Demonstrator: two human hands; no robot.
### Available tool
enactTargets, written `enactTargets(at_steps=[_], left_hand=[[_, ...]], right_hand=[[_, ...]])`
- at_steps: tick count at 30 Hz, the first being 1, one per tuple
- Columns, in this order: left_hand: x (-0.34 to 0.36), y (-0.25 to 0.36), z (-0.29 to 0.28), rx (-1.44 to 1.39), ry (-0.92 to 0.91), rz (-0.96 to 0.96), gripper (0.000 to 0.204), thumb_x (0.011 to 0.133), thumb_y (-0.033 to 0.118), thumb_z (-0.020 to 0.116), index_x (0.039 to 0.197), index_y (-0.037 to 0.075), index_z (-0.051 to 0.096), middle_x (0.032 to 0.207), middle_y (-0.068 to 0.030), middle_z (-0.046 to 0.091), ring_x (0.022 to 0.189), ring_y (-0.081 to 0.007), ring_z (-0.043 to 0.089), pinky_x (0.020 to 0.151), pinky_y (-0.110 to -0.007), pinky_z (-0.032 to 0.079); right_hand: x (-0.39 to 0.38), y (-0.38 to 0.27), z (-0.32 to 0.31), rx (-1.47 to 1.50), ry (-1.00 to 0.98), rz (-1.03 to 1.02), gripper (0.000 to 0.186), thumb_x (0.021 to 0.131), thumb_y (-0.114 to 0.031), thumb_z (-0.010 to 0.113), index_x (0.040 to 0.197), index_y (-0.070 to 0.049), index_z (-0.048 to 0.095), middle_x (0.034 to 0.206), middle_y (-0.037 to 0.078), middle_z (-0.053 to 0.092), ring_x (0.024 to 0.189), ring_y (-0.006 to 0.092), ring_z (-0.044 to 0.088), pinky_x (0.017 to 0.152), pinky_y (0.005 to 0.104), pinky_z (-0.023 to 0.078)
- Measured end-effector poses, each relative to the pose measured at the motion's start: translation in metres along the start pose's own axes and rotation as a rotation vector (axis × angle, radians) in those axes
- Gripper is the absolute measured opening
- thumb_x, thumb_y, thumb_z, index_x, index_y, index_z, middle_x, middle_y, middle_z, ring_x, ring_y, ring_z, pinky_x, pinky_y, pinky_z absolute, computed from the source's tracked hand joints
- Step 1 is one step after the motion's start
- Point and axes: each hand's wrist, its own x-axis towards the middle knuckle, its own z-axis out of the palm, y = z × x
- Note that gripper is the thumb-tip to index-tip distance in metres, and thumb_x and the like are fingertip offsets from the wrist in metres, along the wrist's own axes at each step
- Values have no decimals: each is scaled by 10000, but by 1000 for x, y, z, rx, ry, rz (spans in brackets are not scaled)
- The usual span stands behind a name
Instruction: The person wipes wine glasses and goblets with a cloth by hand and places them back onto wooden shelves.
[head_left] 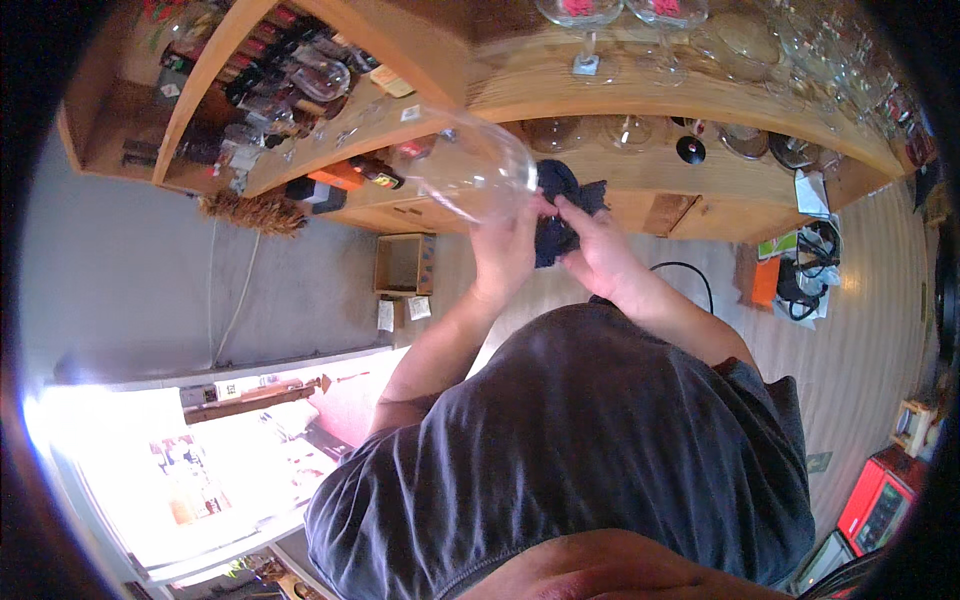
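Note:
A large clear wine glass (468,172) lies on its side in the air in front of the wooden shelves, slightly blurred. My left hand (505,245) is closed around the end nearest the cloth, which hides any stem or foot. Against that same end, my right hand (598,240) grips a dark, bunched cloth (553,240). The cloth's loose folds stick out above and below my fingers. Both hands are close together, with the bowl of the glass extending to the left.
Stemmed glasses (668,52) stand on the upper shelf (640,95), with more glasses below it. Bottles (375,172) and small glassware fill the shelves at left. A small open wooden box (404,262) stands by the grey wall. At right are an orange box (766,281) and black cables.

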Motion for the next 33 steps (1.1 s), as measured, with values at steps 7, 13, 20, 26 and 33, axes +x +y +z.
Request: enactTargets(at_steps=[7,13,20,26,33], left_hand=[[-53,-1,-52,-68,-46,-227,166,975,84,528,1032,-23,642,823,-41,643,755,-99,607,714,-250,485],[-119,-23,-89,-371,-156,-513,191,1010,89,478,1104,-19,604,740,-1,560,688,-70,547,641,-230,467],[-174,10,-105,-651,-249,-574,313,802,-70,549,1110,-46,603,933,-101,672,830,-150,629,681,-290,530],[-196,14,-133,-578,-292,-490,239,847,-50,537,1079,-50,594,805,-81,656,726,-123,623,633,-273,514],[-210,25,-151,-1312,-546,-644,207,1012,169,481,1091,-8,555,753,-91,636,663,-175,631,651,-270,505]], right_hand=[[-30,55,12,-636,153,-359,266,940,-93,580,1184,13,576,1063,75,660,925,152,630,817,299,503],[-76,79,45,-908,132,-856,450,956,-161,567,1351,30,471,1294,149,559,1192,218,518,1005,331,396],[-111,129,61,-1880,-187,-1087,586,958,-523,450,1404,-147,496,1547,252,191,1389,465,253,1120,584,181],[-126,169,58,-1577,-175,-1009,546,1011,-450,376,1426,-103,446,1545,221,226,1386,389,315,1123,488,250],[-120,170,63,-387,-290,-328,751,914,-311,670,1478,-57,244,1349,100,464,1189,175,497,1014,338,409]])
